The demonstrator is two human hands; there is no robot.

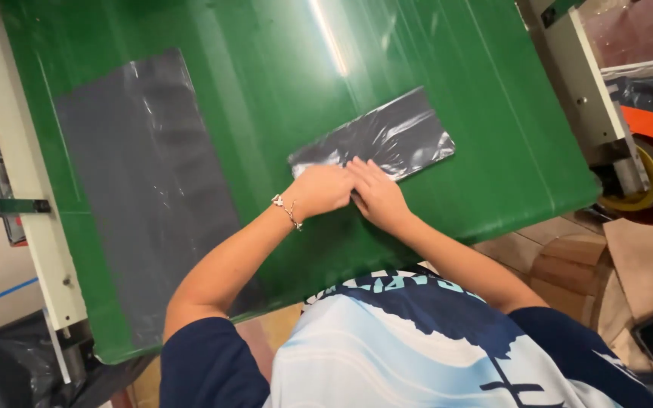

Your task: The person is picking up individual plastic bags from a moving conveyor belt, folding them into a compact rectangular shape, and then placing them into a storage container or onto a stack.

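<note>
Item: folded dark grey plastic bag (387,136), glossy, lying flat on the green table surface (281,75), near its front edge. Left hand (320,189), fingers curled, and right hand (378,195), fingers pressed together and flat, both bear on its near end. Best handled with even, smoothing pressure, edges aligned. Adjacent: larger grey plastic sheet (145,174), lying flat, well apart.

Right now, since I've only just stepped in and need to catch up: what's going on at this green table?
A person leans over the green table with both hands on a small folded stack of dark plastic film. The left hand, a bracelet at its wrist, and the right hand press side by side on the stack's near end. A longer sheet of dark film lies flat to the left, untouched.
</note>
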